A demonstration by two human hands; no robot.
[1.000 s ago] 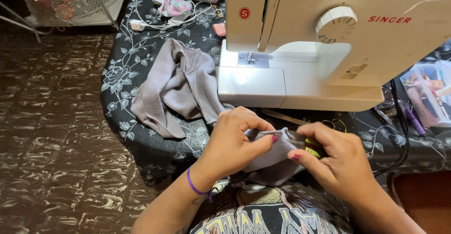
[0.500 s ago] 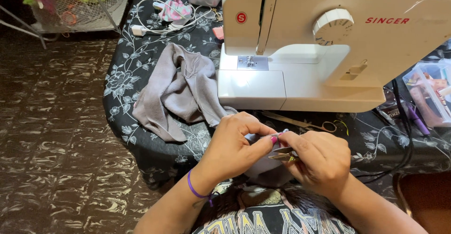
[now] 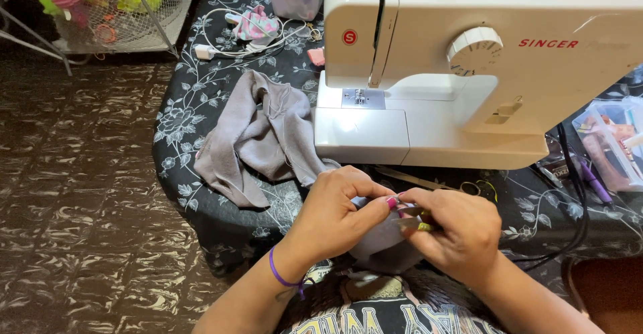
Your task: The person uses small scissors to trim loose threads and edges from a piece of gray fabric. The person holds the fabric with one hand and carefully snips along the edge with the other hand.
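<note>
Grey soft knit cloth [image 3: 268, 140] spreads from the grip outward: most of it lies heaped on the black flower-printed tablecloth [image 3: 194, 106], up and to the left of the hands, beside the white sewing machine [image 3: 469, 73], and one end runs down to where both hands meet at the table's near edge. The left hand [image 3: 335, 213] pinches that end closed between thumb and fingertips. The right hand [image 3: 455, 230], touching the left, is clenched round small metal snips with a yellow-green grip [image 3: 412, 223]. For a clean snip, I judge the pinch should keep the cloth taut, blades close to the fingertips.
</note>
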